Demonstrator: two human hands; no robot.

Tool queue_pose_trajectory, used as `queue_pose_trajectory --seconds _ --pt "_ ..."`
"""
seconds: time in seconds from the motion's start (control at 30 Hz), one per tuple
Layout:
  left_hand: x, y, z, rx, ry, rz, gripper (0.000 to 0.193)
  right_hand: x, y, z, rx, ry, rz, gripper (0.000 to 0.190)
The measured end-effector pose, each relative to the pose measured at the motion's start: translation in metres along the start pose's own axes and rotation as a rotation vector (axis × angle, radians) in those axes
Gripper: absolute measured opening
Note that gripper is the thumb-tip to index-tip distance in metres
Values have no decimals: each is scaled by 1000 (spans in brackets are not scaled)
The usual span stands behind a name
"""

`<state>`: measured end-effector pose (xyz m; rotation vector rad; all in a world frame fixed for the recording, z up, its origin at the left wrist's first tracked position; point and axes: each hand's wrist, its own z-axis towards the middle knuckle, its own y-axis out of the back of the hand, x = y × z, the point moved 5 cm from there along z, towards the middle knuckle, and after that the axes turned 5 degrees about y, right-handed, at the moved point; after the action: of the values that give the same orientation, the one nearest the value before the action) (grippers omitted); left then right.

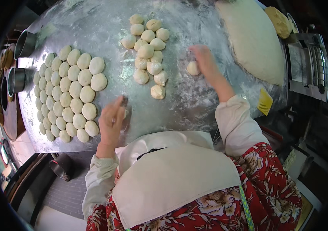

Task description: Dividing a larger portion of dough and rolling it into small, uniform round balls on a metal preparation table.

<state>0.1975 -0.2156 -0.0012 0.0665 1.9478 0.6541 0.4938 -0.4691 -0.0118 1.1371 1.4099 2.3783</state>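
My right hand is blurred over the floured metal table, its fingers stretched forward. Against its inner side lies a single dough ball; whether they touch is hard to tell. Lower on the left, my left hand is held with bent fingers just above the tabletop. A pale bit, perhaps dough, shows partly behind those fingers, so its hold is unclear. Between the hands stands a loose cluster of dough balls, some with pinched tips. Left of my left hand, flattened dough rounds sit in close rows.
A large dough slab covers the right rear of the table. Near the right edge lies a yellow scraper, and beyond it stands a metal machine. Two metal pots stand at the left edge. A cylindrical container is below.
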Motion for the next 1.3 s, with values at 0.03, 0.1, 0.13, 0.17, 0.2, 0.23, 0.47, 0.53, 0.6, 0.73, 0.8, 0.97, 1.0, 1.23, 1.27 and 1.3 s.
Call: queue_pose_trajectory --seconds 0.03,0.1,0.13,0.17,0.2,0.23,0.47,0.53,0.6,0.73,0.8,0.97,1.0,1.23,1.27,1.3 --pt "-2 -6 11 -4 3 -3 45 -13 0 12 -10 -95 291 30" --pt "-28 -19 31 -308 -300 418 48 -4 -28 16 32 -203 16 36" --pt "-23 -33 36 -274 -359 571 55 4 -41 19 74 -300 -247 43" --pt "-23 -37 33 -283 -349 577 55 16 -50 18 79 -289 -239 43" --pt "-22 -46 30 -232 -303 721 56 37 -54 13 64 -159 -403 48" --pt "-21 -51 25 -167 -260 866 57 53 -55 7 47 -38 -567 54" --pt "-32 -48 43 -162 -269 802 58 24 -37 13 54 -20 -560 60" --pt "-8 -16 39 -66 -202 456 55 11 -13 27 392 -403 182 55" --pt "-18 1 30 -63 -122 46 43 -8 9 19 384 -332 163 48" --pt "-7 11 12 -48 -71 528 36 -1 9 -3 369 -146 109 34" --pt "2 14 9 -50 129 357 32 -3 10 -8 423 -289 169 32" --pt "-9 19 -3 18 64 297 39 33 18 -17 301 -478 257 34" --pt "-21 20 -11 -103 -146 275 41 40 20 -20 245 -326 141 41" --pt "-30 6 -16 -131 -309 316 48 46 20 -22 167 -46 76 55" --pt "-25 4 -17 -130 -296 318 48 45 13 -25 176 -47 85 55" --pt "-21 -4 -13 -60 -323 376 49 46 6 -26 192 77 10 52"
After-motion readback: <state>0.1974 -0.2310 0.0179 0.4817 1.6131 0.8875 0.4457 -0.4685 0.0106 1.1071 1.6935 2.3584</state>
